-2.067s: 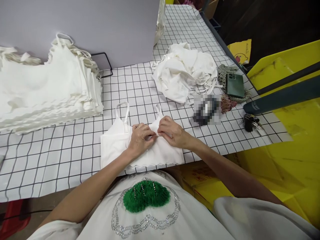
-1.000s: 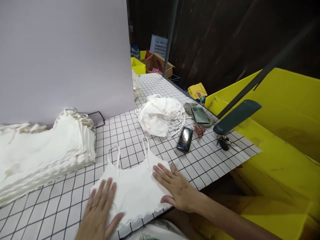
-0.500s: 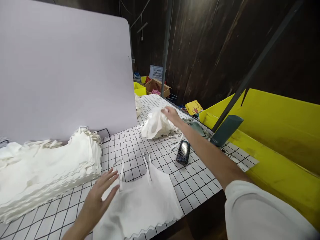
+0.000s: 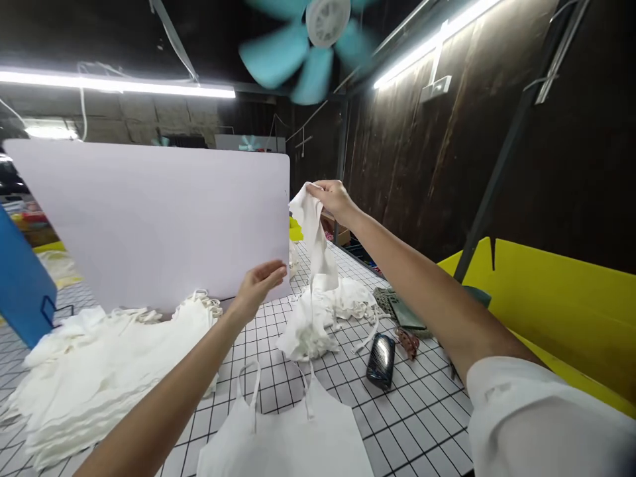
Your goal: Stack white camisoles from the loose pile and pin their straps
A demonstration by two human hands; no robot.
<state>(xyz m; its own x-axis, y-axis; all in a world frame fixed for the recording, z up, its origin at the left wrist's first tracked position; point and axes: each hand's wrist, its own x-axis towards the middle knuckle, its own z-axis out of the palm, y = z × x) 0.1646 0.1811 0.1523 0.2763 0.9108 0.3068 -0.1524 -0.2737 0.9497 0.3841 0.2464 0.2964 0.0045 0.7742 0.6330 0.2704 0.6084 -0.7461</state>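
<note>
My right hand is raised over the far part of the table, thumb and fingers pinching the top of a white garment. The cloth hangs down in a twisted strip, its lower end over a crumpled heap of white garments. To the left, my left hand is in the air before the pale upright board, holding nothing, thumb apart from the fingers. Nearest me a white camisole lies flat, its two thin straps pointing away. A thick stack of white camisoles lies on the left.
On the grid-patterned table lie a shiny black object, a small brown item and a green case. The pale board stands behind the stack. A yellow bin borders the right; a fan hangs overhead.
My right hand has lifted the white garment up from the heap. My left hand has moved up and forward from beside the flat camisole. The view has tilted upward.
</note>
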